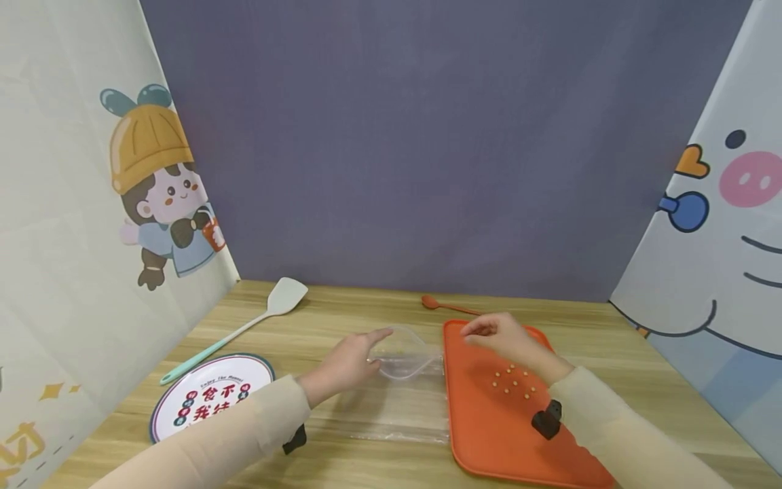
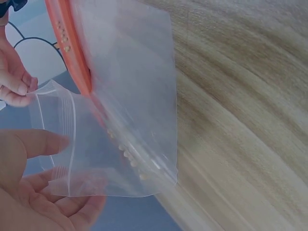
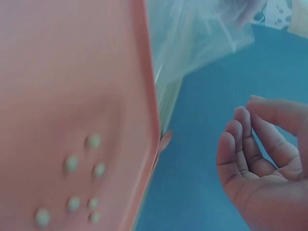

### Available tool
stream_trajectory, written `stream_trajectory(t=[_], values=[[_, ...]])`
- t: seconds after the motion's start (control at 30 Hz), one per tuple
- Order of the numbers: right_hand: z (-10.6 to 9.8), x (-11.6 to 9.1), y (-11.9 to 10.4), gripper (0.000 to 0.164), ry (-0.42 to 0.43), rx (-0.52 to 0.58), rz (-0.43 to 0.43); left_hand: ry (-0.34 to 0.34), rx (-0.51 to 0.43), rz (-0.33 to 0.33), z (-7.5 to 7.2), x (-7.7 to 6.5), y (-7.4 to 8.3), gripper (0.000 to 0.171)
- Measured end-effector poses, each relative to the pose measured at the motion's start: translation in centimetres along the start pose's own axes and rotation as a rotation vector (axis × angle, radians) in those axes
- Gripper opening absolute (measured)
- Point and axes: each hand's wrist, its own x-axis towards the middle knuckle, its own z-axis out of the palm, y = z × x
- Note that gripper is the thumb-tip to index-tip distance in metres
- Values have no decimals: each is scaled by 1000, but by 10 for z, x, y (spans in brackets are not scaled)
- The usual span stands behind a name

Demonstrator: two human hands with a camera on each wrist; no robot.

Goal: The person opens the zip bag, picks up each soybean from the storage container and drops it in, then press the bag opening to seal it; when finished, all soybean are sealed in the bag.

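Clear zip bag (image 1: 397, 406): held by its mouth in the left hand (image 1: 345, 367), with the body trailing down onto the wooden table (image 1: 354, 305), just left of the orange tray (image 1: 489, 435). Gripped at one side of the rim, near the ridged zip strip, with one digit along the mouth and other fingers curled behind the plastic; gapes toward the right hand (image 1: 504, 337). Holds, low along a fold, a short row of pale round bits (image 2: 127, 154). Cannot tell whether touching the tray's edge or only beside it.

On the other side, thumb and index tips pressed together or nearly so, over the tray's far end, with the remaining fingers bent; apart from the bag in the right wrist view. Cannot tell about anything pinched between those tips. On the tray, nearer the forearm, a loose scatter of similar bits (image 1: 515, 383).

Across the table, streaked light grain. To the left, a white plate (image 1: 210, 390) with red lettering, partly behind the left sleeve (image 1: 256, 421); just beyond, a slanting mint-handled spatula (image 1: 284, 299). Behind the tray, a red spoon (image 1: 431, 302). At the back, a plain purple-grey backdrop (image 1: 391, 149); at the sides, pale panels (image 1: 67, 238) printed with cartoon figures.
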Motion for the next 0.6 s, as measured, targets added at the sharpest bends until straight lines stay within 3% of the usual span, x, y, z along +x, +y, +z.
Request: stream_trajectory(t=[0.3, 0.6], values=[[-25, -16, 36, 29, 30, -52, 86, -20, -45, -37, 1, -3, -2, 63], [-46, -33, 69, 30, 49, -77, 194, -4, -14, -4, -1, -3, -4, 61]])
